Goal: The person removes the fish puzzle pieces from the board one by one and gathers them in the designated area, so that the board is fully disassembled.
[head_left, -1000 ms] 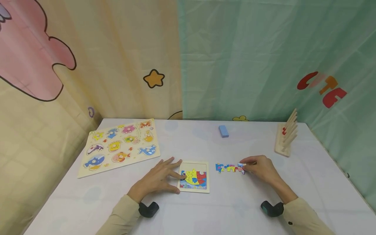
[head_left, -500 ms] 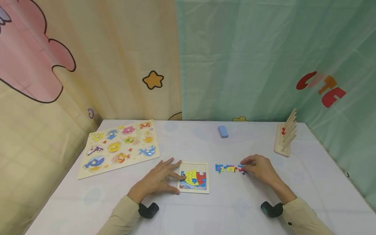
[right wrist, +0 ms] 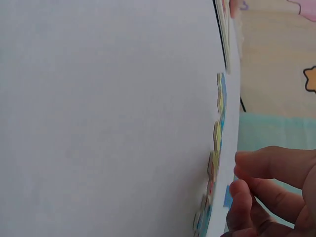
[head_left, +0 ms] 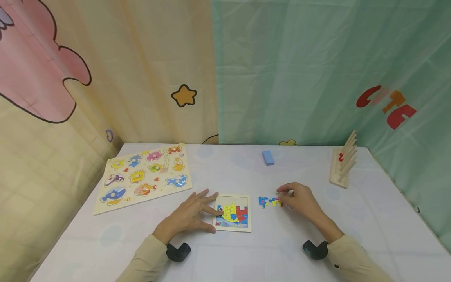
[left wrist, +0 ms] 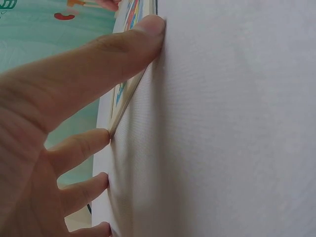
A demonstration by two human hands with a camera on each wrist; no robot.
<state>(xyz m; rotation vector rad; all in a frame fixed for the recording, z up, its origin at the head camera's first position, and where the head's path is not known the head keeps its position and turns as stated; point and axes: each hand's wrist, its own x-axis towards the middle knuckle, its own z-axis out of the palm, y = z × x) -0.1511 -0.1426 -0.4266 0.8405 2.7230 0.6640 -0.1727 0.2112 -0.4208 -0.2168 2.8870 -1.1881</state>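
A small wooden tray puzzle (head_left: 232,230) lies on the white table, its picture of a yellow and red fish (head_left: 230,213) filling all but the top strip. My left hand (head_left: 192,211) rests at its left side with fingers spread; in the left wrist view the thumb (left wrist: 148,29) touches the frame's edge. To the right of the tray, several loose jigsaw pieces (head_left: 263,201) lie in a row. My right hand (head_left: 297,199) hovers over the right end of that row and hides part of it. In the right wrist view its bent fingers (right wrist: 271,165) hold nothing above the pieces.
At the back left lies a large knob puzzle board (head_left: 128,188) with sea animals. A blue block (head_left: 268,158) sits at the back centre. Toward the right edge stands a wooden board with upright pegs (head_left: 347,160). Curtains (head_left: 299,78) hang behind the table.
My right hand has let go of the rightmost jigsaw piece, which settled flat, and has moved left over the row. The left hand has stayed on the tray.
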